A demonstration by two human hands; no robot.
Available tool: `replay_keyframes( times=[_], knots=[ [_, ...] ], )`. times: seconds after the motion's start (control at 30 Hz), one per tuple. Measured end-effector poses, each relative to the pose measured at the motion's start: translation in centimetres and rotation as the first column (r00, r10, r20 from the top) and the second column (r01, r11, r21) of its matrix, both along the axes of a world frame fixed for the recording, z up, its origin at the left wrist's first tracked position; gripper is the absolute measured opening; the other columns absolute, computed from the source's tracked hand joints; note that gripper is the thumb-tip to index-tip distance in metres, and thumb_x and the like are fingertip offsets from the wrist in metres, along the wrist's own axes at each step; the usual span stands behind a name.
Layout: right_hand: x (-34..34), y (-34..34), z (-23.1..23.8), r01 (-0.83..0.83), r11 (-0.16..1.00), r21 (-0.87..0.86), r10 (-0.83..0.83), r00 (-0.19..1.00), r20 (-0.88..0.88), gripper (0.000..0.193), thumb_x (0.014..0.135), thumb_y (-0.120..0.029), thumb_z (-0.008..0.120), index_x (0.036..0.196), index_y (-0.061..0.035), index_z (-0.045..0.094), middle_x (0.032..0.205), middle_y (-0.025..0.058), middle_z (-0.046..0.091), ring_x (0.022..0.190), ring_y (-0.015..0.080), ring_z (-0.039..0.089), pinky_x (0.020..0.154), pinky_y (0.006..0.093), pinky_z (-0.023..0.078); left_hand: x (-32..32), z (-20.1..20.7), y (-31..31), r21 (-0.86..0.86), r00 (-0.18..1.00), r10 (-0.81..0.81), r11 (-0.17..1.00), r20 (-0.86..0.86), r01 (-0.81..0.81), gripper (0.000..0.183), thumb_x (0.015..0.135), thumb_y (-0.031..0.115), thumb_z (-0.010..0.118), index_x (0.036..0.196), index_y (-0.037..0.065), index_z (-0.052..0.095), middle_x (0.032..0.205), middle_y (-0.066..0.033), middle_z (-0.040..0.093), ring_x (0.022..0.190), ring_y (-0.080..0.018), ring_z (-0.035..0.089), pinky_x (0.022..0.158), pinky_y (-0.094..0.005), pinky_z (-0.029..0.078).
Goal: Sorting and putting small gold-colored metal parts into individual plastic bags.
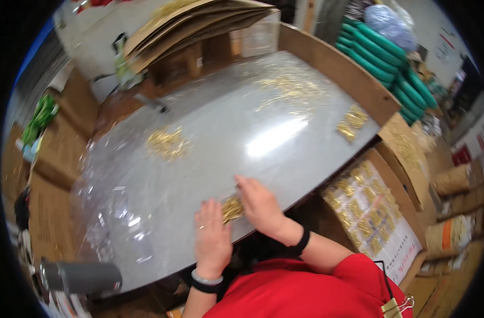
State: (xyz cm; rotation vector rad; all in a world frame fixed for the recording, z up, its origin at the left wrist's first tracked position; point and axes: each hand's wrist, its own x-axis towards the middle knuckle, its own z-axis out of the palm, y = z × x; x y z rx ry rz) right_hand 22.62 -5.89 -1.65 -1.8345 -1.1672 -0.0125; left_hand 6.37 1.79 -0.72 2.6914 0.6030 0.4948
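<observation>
A small bundle of thin gold-coloured strips [233, 210] lies on the grey tabletop [210, 153] near its front edge, between my two hands. My left hand [212, 233] lies along its left side, fingers stretched forward and close against the strips. On the other side, my right hand [259, 204] stands on edge with its fingers extended, touching the bundle. Both hands are open and frame the strips rather than wrapping round them. A loose pile of gold strips [168, 143] lies farther left. More strips are scattered [292, 87] at the far right.
Clear plastic bags [120, 212] cover the table's left side, with a dark grey cylinder [82, 276] at the near left corner. A gold packet [352, 123] rests by the right edge. Right of the table, an open carton holds several gold packets [373, 214]. Cardboard [199, 26] stands behind.
</observation>
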Motion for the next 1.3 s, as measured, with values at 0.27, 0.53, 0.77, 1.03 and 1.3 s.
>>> replay_keyframes(
  times=[0.27, 0.53, 0.77, 1.03, 1.3],
  knots=[
    [3.1, -2.1, -0.1, 0.136, 0.990, -0.039, -0.140, 0.984, -0.109, 0.032, 0.094, -0.009, 0.059, 0.126, -0.0019, 0.058, 0.109, 0.0223, 0.068, 0.096, 0.0414, 0.066, 0.084, 0.0456, 0.054, 0.2, -0.2, -0.3, -0.028, 0.996, -0.007, 1.000, 0.087, 0.009, 0.065, 0.107, 0.037, 0.042, 0.155, -0.005, 0.026, 0.160, -0.0276, 0.026, 0.148, -0.0456, 0.027, 0.121, -0.0513, 0.024],
    [17.1, -12.9, -0.6, 0.665, 0.745, -0.042, -0.650, 0.711, -0.269, 0.036, 0.092, -0.012, 0.059, 0.124, 0.0032, 0.061, 0.078, 0.0174, 0.069, 0.068, 0.0254, 0.070, 0.067, 0.0381, 0.054, -0.3, -0.3, 0.0, -0.001, 0.998, 0.018, 1.000, 0.057, -0.017, 0.070, 0.107, 0.043, 0.043, 0.155, -0.005, 0.026, 0.160, -0.0267, 0.026, 0.148, -0.0449, 0.026, 0.121, -0.0495, 0.025],
    [24.4, -16.5, -4.0, 0.799, 0.601, 0.022, -0.703, 0.542, -0.460, 0.054, 0.092, -0.005, 0.060, 0.140, 0.0073, 0.039, 0.083, 0.0144, 0.067, 0.057, 0.0197, 0.066, 0.052, 0.0327, 0.054, -0.2, -0.7, 0.0, -0.014, 0.998, 0.022, 1.000, 0.064, -0.022, 0.071, 0.104, 0.039, 0.050, 0.154, -0.006, 0.027, 0.159, -0.0281, 0.028, 0.148, -0.0467, 0.025, 0.120, -0.0529, 0.024],
    [28.7, -16.5, -8.2, 0.846, 0.532, 0.009, -0.781, 0.495, -0.382, 0.052, 0.090, -0.008, 0.062, 0.137, 0.0095, 0.047, 0.090, 0.0169, 0.069, 0.060, 0.0206, 0.068, 0.051, 0.0329, 0.057, -0.6, -2.1, 0.6, 0.073, 0.997, 0.000, 0.997, 0.074, -0.005, 0.062, 0.106, 0.033, 0.047, 0.151, -0.008, 0.035, 0.155, -0.0278, 0.038, 0.146, -0.0443, 0.032, 0.121, -0.0488, 0.024],
    [25.0, -15.5, -4.5, 0.853, 0.516, 0.084, -0.699, 0.475, -0.534, 0.038, 0.087, -0.012, 0.071, 0.115, 0.0111, 0.064, 0.079, 0.0159, 0.072, 0.059, 0.0188, 0.070, 0.052, 0.0313, 0.056, -0.3, -0.6, -0.8, 0.251, 0.999, 0.041, 0.967, 0.022, -0.045, 0.050, 0.105, 0.024, 0.052, 0.142, -0.009, 0.047, 0.141, -0.0320, 0.051, 0.131, -0.0464, 0.049, 0.113, -0.0485, 0.039]
  ],
)
